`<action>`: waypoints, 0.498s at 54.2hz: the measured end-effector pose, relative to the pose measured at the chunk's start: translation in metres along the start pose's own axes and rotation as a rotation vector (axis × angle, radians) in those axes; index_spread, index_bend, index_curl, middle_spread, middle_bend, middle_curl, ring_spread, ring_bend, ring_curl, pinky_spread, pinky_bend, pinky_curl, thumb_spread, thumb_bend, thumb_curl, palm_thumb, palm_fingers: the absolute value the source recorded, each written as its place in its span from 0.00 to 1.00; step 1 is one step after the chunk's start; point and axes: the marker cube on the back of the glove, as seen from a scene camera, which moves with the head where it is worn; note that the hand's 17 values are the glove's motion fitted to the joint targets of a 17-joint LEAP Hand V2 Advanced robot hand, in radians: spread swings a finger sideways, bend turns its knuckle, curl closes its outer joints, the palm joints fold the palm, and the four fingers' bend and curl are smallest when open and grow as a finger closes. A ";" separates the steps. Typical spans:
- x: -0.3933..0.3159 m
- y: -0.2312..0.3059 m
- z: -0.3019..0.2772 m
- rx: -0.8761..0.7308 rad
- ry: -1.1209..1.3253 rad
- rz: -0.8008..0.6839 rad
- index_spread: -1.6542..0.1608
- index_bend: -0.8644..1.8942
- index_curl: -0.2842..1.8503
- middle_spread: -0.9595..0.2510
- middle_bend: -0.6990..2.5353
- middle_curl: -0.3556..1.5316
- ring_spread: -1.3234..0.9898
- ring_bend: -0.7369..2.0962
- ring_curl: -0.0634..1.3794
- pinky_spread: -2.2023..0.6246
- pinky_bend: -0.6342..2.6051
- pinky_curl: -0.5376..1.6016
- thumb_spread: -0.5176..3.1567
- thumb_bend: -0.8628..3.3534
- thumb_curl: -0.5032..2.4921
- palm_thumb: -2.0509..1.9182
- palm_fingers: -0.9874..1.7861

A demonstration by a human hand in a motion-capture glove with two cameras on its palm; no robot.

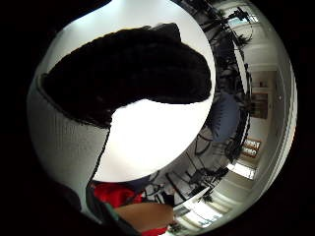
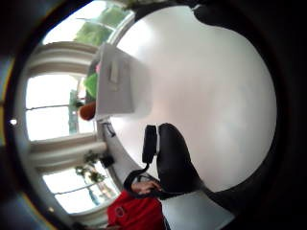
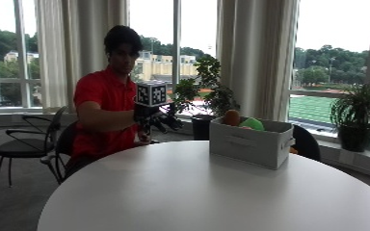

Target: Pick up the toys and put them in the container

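A grey fabric container (image 3: 252, 142) stands on the far right part of the round white table (image 3: 191, 192). An orange toy (image 3: 231, 117) and a green toy (image 3: 252, 123) poke out of its top. My gloved right hand (image 3: 145, 115) is raised in front of the person's chest, above the table's far left edge and well left of the container. It holds nothing. In the thumb side palm view the container (image 2: 120, 88) shows the green toy (image 2: 91, 84) and orange toy (image 2: 86, 111), with the black thumb (image 2: 175, 163) relaxed over the bare table (image 2: 216, 96). A loosely curved gloved finger (image 1: 133, 73) crosses the little finger side view.
No toy lies on the tabletop in any view. A black chair (image 3: 24, 144) stands left of the person and another (image 3: 307, 142) behind the container. Potted plants (image 3: 358, 115) line the window sill.
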 end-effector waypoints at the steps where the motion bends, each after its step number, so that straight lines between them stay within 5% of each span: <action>1: 0.002 0.003 0.001 0.000 -0.003 0.003 0.72 0.38 0.29 0.75 0.27 0.36 0.58 0.35 0.25 0.82 0.54 0.39 0.48 0.20 0.29 0.52 0.35; 27: 0.035 0.045 0.014 0.004 -0.079 0.035 0.72 0.38 0.30 0.75 0.27 0.36 0.58 0.34 0.26 0.82 0.52 0.38 0.48 0.20 0.29 0.52 0.35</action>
